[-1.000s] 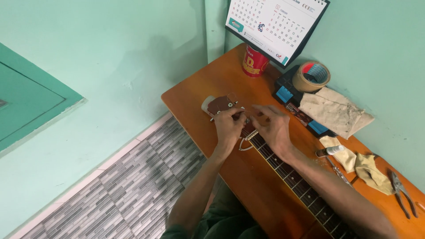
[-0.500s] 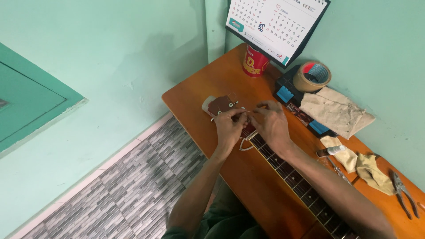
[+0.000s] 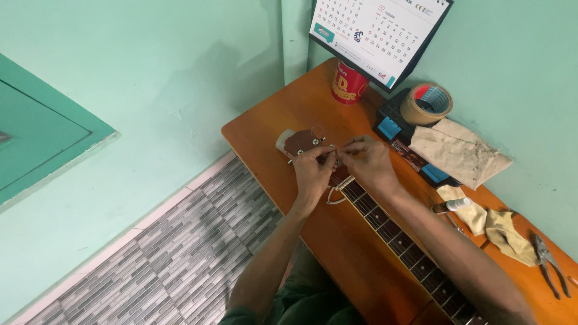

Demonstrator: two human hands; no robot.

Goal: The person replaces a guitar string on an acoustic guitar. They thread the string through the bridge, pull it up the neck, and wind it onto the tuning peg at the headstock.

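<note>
A guitar lies along the orange wooden table (image 3: 265,123), its brown headstock (image 3: 301,142) toward the far left corner and its dark fretted neck (image 3: 397,235) running back toward me. My left hand (image 3: 313,171) and my right hand (image 3: 364,162) meet over the headstock end of the neck, fingertips pinched together on something small there, likely a string or tuning peg; what exactly is too small to tell. A pale loop of string (image 3: 337,192) curls beside the neck under my left hand.
A red cup (image 3: 348,84) and a desk calendar (image 3: 376,33) stand at the far end. A tape roll (image 3: 426,103) sits on a dark box, beside cloths (image 3: 457,150), a small white bottle (image 3: 460,203) and pliers (image 3: 548,262). Tiled floor lies to the left.
Both hands stay at the headstock end of the neck; the fingertips have drawn slightly closer together. Nothing else has moved.
</note>
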